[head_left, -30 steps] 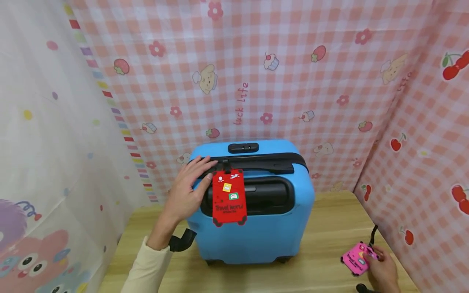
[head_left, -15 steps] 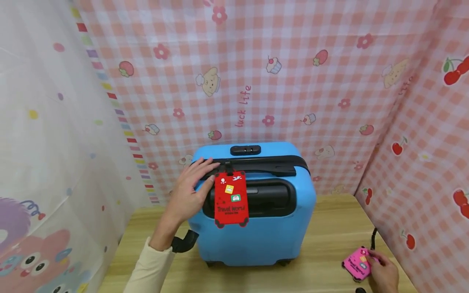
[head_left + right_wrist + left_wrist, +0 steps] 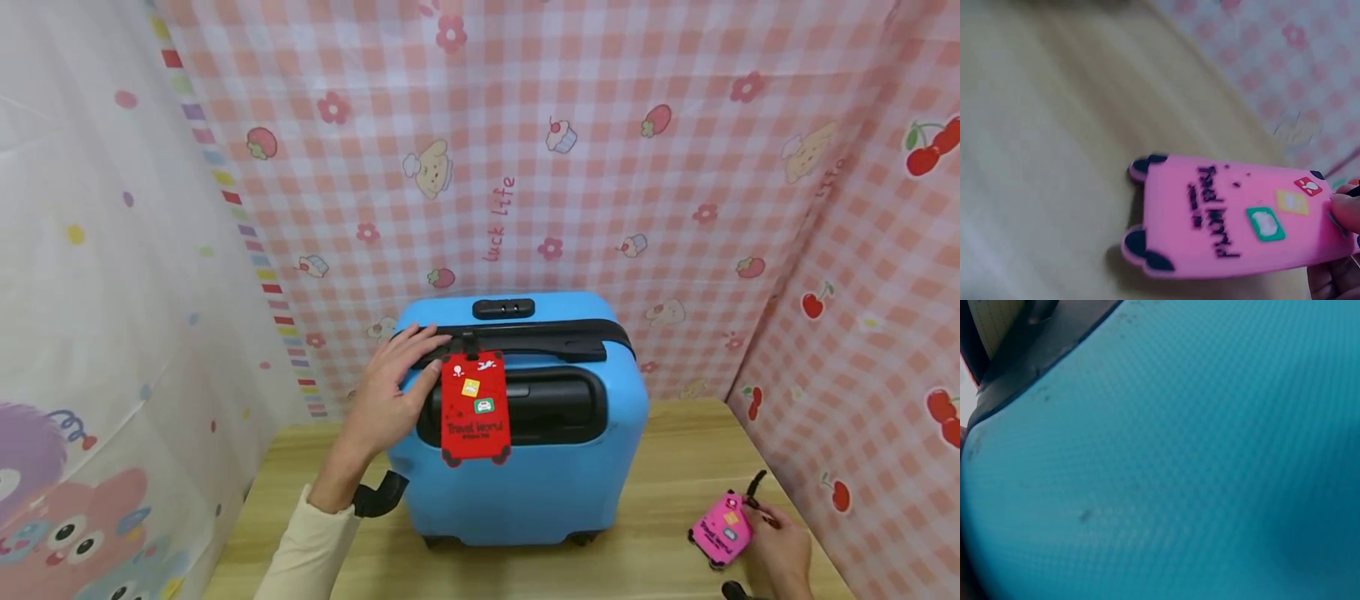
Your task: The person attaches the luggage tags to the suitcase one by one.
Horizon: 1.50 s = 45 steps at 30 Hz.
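A blue suitcase [image 3: 517, 492] stands upright, with a black side handle in its front recess and a black handle along its top. From that top handle hangs a red luggage tag [image 3: 476, 417]. My left hand [image 3: 390, 396] rests on the suitcase's upper left corner, fingers extended and thumb beside the red tag. At the far right, my right hand [image 3: 780, 546] pinches a pink luggage tag [image 3: 1229, 219] by its strap end, thumb on top. The tag's black strap [image 3: 756, 483] sticks up past the fingers. In the left wrist view the blue shell [image 3: 1179, 456] fills nearly everything.
The suitcase stands on a wood-grain table [image 3: 675, 467]. Behind it hangs a pink checked curtain [image 3: 637, 183], with a cherry-printed one [image 3: 885, 400] close by my right hand. A white printed curtain [image 3: 127, 317] borders the left side.
My right hand has turned the pink tag and shifted it slightly left; its strap now slants to the right. The left hand stays on the suitcase. The head view has shifted a little.
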{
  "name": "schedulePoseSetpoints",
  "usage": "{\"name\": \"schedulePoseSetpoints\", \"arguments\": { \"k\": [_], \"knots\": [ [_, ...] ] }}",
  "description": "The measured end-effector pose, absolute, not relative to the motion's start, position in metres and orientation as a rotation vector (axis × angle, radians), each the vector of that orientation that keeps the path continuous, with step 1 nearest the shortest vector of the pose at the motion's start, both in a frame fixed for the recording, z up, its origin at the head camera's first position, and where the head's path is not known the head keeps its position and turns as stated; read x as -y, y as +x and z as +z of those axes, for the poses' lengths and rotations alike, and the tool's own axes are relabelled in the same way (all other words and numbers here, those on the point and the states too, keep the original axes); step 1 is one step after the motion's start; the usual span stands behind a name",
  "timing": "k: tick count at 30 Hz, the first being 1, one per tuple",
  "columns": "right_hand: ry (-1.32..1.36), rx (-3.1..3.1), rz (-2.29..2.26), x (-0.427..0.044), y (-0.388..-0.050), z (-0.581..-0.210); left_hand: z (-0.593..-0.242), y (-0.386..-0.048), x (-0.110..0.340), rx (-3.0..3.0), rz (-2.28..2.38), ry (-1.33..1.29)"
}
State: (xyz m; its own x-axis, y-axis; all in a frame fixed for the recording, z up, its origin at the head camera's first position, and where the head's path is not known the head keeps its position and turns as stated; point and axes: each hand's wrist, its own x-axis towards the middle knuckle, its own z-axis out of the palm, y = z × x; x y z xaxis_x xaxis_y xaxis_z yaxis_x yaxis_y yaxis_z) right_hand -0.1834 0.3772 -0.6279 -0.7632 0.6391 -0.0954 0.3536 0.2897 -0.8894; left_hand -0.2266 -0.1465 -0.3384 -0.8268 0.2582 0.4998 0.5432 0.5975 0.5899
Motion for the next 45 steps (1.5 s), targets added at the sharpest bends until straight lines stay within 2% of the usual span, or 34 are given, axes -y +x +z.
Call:
{"name": "schedulePoseSetpoints", "arguments": {
  "k": [6, 16, 20, 28, 35, 45],
  "knots": [
    [-0.729, 2.284, 1.381, -0.356, -0.196, -0.585, -0.339, -0.228, 0.147, 2.46, -1.081, -0.647],
    [-0.528, 2.134, 1.584, -0.324, -0.21, -0.501, -0.34, -0.227, 0.147, 2.457, -1.07, -0.65],
    [-0.307, 1.941, 1.852, -0.311, -0.207, -0.468, -0.341, -0.227, 0.148, 2.461, -1.077, -0.645],
    [0.362, 1.386, 2.225, -0.286, -0.197, -0.412, -0.341, -0.227, 0.148, 2.452, -1.096, -0.656],
    [0.742, 1.287, 2.349, -0.264, -0.195, -0.374, -0.341, -0.227, 0.149, 2.451, -1.086, -0.652],
    [0.909, 1.545, 2.323, -0.227, -0.192, -0.343, -0.34, -0.227, 0.148, 2.466, -1.069, -0.653]
  ]
}}
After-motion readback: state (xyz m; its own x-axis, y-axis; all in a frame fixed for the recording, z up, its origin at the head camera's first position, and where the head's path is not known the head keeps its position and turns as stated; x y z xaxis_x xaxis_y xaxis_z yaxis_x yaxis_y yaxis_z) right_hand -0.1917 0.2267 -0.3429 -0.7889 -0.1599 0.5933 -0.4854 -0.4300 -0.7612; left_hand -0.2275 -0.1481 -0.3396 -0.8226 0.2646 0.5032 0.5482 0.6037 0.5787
